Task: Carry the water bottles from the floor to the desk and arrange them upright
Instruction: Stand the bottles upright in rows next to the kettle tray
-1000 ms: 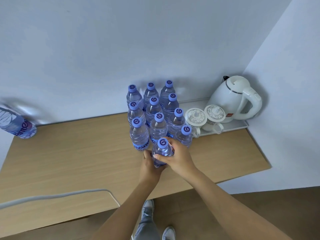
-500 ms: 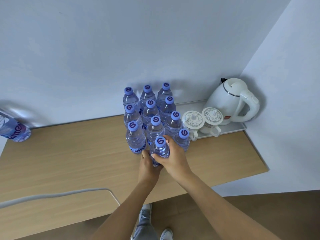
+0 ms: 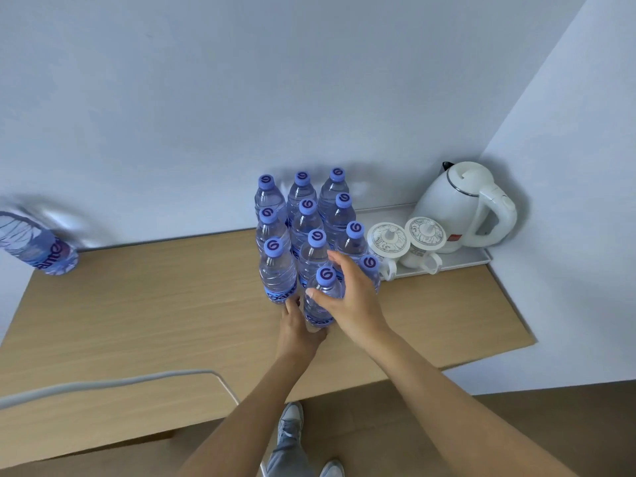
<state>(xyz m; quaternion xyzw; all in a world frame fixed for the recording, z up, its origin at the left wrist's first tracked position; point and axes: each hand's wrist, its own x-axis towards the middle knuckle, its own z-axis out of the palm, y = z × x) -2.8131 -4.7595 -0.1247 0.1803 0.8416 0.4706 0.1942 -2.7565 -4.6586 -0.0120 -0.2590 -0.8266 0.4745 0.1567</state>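
- Stands upright near the middle of the bench (image 3: 137, 325), at the front of the cluster: nearest water bottle (image 3: 321, 301), purple cap on top, label low on its body.
- Grips that bottle's lower part from the front-left: left hand (image 3: 297, 330), fingers curled round the base, mostly hidden behind the bottle.
- Hovers at the bottle's right shoulder: right hand (image 3: 347, 297), fingers straight and spread, thumb tip against the bottle's upper side, nothing clasped.
- Crowd behind it, toward the bench's back edge against the wall: ten more upright water bottles (image 3: 306, 215), set in close rows, bodies touching or just beside one another, all capped in purple.
- Stands just left of the nearest bottle: front-left bottle (image 3: 277, 270) of the cluster, apart from the left hand by a narrow gap.
- Shows partly behind the right hand: front-right bottle (image 3: 370, 266), cap visible.
- Lies at the bench's back-left corner, tilted and blurred, cut by the frame edge: a larger bottle (image 3: 38, 249).
- Sits in the back-right corner: white tray (image 3: 475, 259) carrying a white kettle (image 3: 461, 204) and two lidded white cups (image 3: 387, 242), the cups just beside the cluster.
- Curves across the bench's front-left part: grey cable (image 3: 113, 383).
- Show below the front edge: floor and shoes (image 3: 290, 420).
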